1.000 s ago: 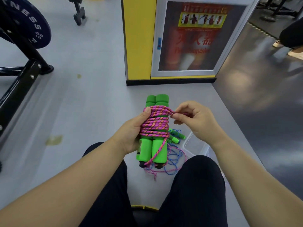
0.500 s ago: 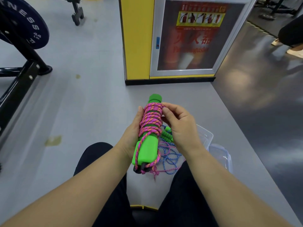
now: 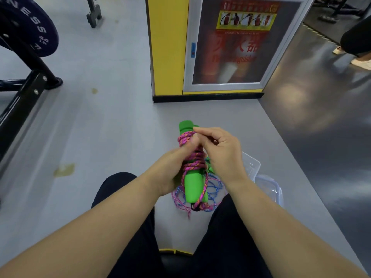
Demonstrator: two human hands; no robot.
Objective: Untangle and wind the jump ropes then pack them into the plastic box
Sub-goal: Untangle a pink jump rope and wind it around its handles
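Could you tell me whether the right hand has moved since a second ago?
Yes. The right hand has swung left onto the pink rope, nearer the yellow cabinet's left edge.

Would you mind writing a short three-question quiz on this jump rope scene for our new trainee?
1. True or false: the pink rope is wound around the green handles.
2. Which hand grips the bundle from the side? A) left hand B) right hand
3. Fill in: the clear plastic box lies on the floor, on the person's ___ side.

Key
1. True.
2. A: the left hand clasps the bundle, while the right hand's fingers pinch near the top of the winding.
3. Right, with the lid beside it. A loose rope lies on the floor beneath the bundle.
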